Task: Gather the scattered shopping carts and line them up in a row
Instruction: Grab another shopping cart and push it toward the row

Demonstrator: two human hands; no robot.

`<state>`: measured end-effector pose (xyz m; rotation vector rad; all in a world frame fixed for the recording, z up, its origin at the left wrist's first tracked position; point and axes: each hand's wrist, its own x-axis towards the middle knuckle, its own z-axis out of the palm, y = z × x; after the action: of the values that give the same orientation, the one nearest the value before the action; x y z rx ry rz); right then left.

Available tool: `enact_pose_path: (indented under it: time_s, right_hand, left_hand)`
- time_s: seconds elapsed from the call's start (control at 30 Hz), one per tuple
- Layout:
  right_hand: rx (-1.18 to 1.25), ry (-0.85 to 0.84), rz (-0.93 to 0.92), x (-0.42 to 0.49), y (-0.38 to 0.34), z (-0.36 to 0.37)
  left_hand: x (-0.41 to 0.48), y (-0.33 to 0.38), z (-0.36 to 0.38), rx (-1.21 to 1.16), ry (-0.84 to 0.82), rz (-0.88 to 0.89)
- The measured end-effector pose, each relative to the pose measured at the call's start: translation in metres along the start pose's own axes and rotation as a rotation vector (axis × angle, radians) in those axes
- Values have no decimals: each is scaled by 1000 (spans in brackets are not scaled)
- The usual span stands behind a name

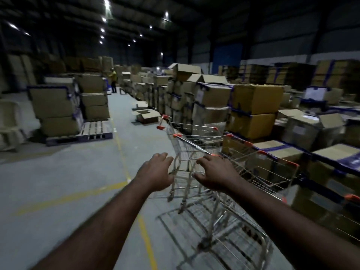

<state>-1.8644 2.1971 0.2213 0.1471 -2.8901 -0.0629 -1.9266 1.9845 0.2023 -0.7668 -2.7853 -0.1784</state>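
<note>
Both hands reach toward the nested shopping carts point(196, 151) beside the stacked cardboard boxes point(253, 106). Left hand point(155, 172) spread wide, clear of the wire; right hand point(216, 172) spread, seemingly resting on the cart rim.

Dim warehouse aisle is seen, blurred. Both arms are stretched forward. Left hand point(155, 172) is held open, fingers spread, just left of the shopping carts point(196, 152). Right hand point(214, 172) is laid on the near cart's rim, fingers spread, not clearly closed. Carts are nested beside stacked cardboard boxes point(253, 106). Yellow floor lines point(120, 145) and a wooden pallet point(95, 131) are seen at left.
</note>
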Motion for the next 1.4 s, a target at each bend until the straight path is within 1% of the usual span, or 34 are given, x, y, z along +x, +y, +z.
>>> enact_pose_path:
  time_s: [0.13,0.27,0.43,0.6,0.8,0.93,1.1,1.17,1.23,1.3,1.4]
  right_hand:
    - [22,-2,-64,71,-35,21]
    - [64,-25,-89,150,-51,57]
    - [90,-29,-88,274,-53,104]
    - [143,-66,-69,408,-47,142]
    - [126,-118,-52,549,-51,180]
    - [101,-110,-44,637,-63,212]
    - [78,-102,41,744,-81,257]
    - [86,-146,89,779,-85,271]
    - [95,-162,163,836,-91,289]
    - [102,-153,198,849,-87,290]
    - [134,-155,291,897,-83,308]
  left_hand:
    - [29,-57,13,-5,-24,-44]
    - [78,-106,39,6,-80,-47]
    - [172,-176,69,41,-124,-56]
    - [279,-251,91,49,-240,-67]
    - [388,-338,114,33,-220,-59]
    - [457,-402,138,59,-170,-22]
    - [545,-495,177,80,-224,59]
    - [574,-528,185,70,-279,78]
    - [624,-576,196,85,-325,123]
    - [645,-588,193,99,-327,131]
    - [705,-615,209,95,-346,189]
